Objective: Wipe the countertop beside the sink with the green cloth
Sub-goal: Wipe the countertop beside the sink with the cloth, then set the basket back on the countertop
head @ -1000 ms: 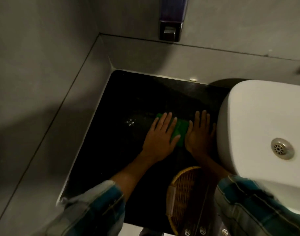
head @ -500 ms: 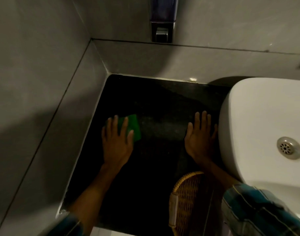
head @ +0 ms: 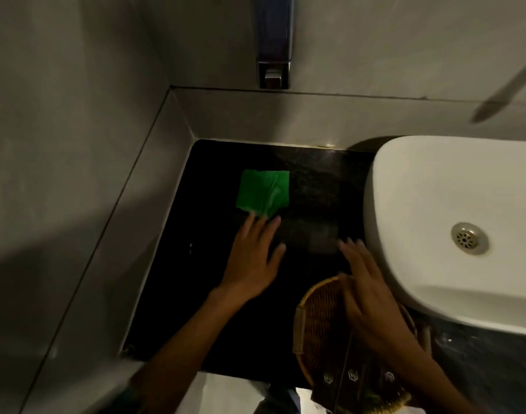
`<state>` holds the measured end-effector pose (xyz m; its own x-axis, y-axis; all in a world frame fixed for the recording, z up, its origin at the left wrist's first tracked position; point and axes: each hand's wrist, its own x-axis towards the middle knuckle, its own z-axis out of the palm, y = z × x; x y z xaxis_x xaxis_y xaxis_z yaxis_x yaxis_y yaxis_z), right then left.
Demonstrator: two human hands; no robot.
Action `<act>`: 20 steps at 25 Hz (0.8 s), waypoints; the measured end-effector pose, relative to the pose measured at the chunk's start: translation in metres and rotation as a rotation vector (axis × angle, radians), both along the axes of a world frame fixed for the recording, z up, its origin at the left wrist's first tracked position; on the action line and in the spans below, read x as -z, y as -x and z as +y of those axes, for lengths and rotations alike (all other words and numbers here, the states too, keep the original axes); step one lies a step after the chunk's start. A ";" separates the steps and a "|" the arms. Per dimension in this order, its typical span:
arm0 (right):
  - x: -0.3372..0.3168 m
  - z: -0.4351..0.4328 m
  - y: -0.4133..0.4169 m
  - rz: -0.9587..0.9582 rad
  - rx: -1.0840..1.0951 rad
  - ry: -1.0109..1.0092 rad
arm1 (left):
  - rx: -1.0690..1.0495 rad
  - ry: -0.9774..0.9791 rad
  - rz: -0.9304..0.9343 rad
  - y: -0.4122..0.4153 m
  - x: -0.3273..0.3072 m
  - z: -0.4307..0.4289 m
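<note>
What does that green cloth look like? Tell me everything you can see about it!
The green cloth is a bright green, soft-looking fabric square, folded flat, with a crease or fold line running down its right half. It lies spread on the dark, speckled stone countertop, nearer the back corner by the grey walls, well apart from the white sink. Its near edge looks slightly uneven. The fingertips of the person's left hand reach its near edge; the blur hides whether they press on it. Nothing else touches it.
</note>
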<state>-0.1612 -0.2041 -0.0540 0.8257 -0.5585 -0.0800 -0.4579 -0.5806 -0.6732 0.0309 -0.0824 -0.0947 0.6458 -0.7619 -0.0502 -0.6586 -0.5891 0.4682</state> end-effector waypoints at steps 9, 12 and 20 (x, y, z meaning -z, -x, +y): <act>-0.022 0.004 0.121 0.270 0.405 -0.037 | -0.200 -0.068 0.513 0.134 -0.029 0.056; -0.021 0.002 0.108 0.232 0.467 -0.234 | -0.271 -0.072 0.531 0.123 -0.032 0.058; -0.011 0.037 0.008 -0.027 0.215 -0.344 | -0.513 -0.011 0.297 0.027 -0.044 0.111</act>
<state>-0.1694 -0.1673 -0.0434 0.6975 -0.6629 -0.2721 -0.5236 -0.2123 -0.8251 0.0035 0.0284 -0.0506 0.8888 -0.3541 -0.2909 -0.1299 -0.8034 0.5811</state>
